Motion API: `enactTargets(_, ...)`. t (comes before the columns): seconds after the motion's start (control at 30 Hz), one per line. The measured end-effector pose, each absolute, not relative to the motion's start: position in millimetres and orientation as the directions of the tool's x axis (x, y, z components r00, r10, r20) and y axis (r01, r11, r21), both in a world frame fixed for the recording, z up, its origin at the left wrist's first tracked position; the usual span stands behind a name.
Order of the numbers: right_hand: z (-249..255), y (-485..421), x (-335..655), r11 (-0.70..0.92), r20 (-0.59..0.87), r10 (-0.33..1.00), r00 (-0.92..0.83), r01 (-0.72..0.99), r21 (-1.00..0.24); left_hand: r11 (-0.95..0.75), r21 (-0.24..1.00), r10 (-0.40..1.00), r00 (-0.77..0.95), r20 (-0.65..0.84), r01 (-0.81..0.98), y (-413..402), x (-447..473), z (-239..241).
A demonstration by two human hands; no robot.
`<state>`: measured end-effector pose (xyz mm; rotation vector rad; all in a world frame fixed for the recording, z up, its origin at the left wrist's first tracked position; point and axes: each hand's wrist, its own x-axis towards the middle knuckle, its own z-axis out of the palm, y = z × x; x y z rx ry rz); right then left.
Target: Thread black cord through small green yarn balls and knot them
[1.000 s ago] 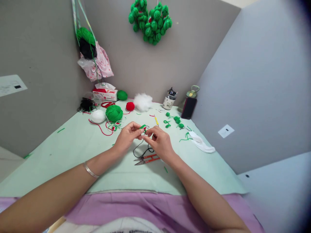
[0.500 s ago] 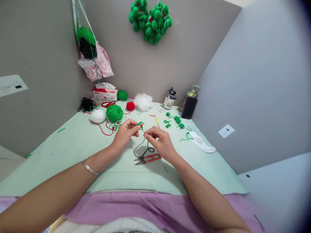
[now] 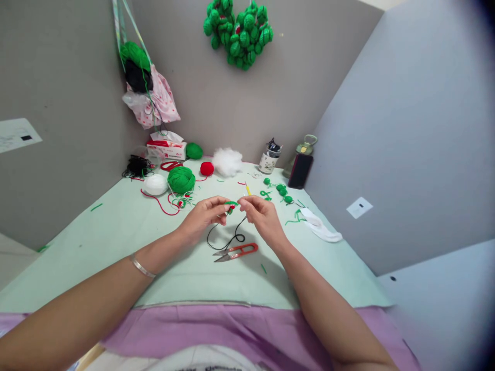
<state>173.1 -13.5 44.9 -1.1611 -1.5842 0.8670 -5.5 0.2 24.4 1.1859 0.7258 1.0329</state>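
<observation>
over the mat (image 3: 116, 226) | left hand (image 3: 203, 219) pinches a green piece (image 3: 231, 204) | right hand (image 3: 263, 216) seemingly pinches black thread (image 3: 228, 238) | risk: hard tug could snap it

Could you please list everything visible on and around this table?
crocheted yarn piece: one, green-red, between both hands' fingertips
thin yarn strand: one, black, looping below hands
metal thread snips: one, red-handled, beside strand
round yarn balls: four, two green, red, white, behind hands
fluffy stuffing tuft: one, white, near wall
crocheted ball bunch: one, green, hanging on wall
table cover: one, mint, under everything
left hand: one, bare, pinching piece
right hand: one, bare, pinching piece
</observation>
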Motion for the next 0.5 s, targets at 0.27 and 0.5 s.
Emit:
enactTargets(0.27, 36.6, -11.7, 171.8, 0.317, 0.309, 0.948, -0.084, 0.363, -0.876, 0.005, 0.98, 0.941, 0.333, 0.062, -0.196, -2.6, -1.5, 25.5)
enactTargets(0.5, 36.8, -14.5, 177.5, 0.533, 0.523, 0.836, -0.169, 0.477, -0.699, 0.004, 0.979, 0.961, 0.273, 0.052, -0.202, 2.0, -5.3, 25.0)
